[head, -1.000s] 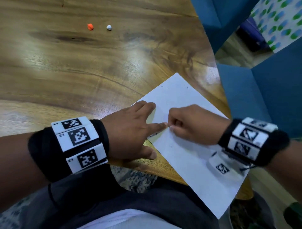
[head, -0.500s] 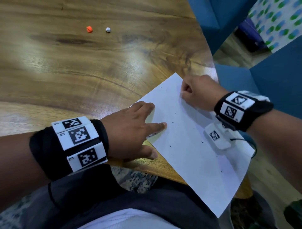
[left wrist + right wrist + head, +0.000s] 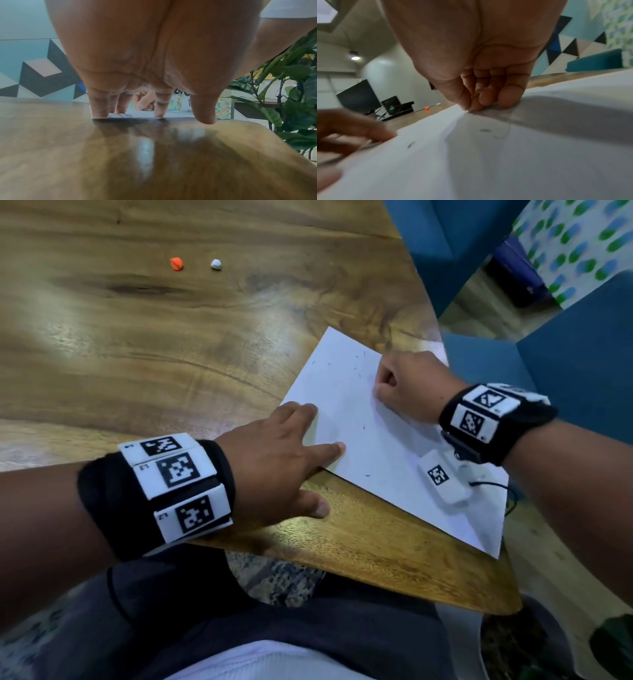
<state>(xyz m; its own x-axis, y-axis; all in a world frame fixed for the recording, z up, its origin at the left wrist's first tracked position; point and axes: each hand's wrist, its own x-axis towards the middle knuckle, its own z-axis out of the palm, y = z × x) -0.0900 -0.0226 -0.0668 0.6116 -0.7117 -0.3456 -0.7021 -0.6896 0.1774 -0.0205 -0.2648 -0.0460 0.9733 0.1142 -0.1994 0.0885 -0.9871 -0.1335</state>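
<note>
The paper point(image 3: 376, 446) lies on the counter point(image 3: 171, 354) corner. The left hand point(image 3: 270, 463) pins its near edge with straight fingers. The right hand point(image 3: 407, 386) is curled, holds nothing and presses its fingertips near the far edge. The crease seems nearly run; folding remains.

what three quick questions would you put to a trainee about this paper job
1. True or false: the left hand lies with straight fingers on the near edge of the white paper.
2. The right hand is: A) flat and open; B) curled, with its fingertips down on the paper; C) lifted clear of the wooden table.
3. In the head view, which lies further left: the orange lump or the white lump?

Key: 1 true; 2 B; 3 the orange lump.
</note>
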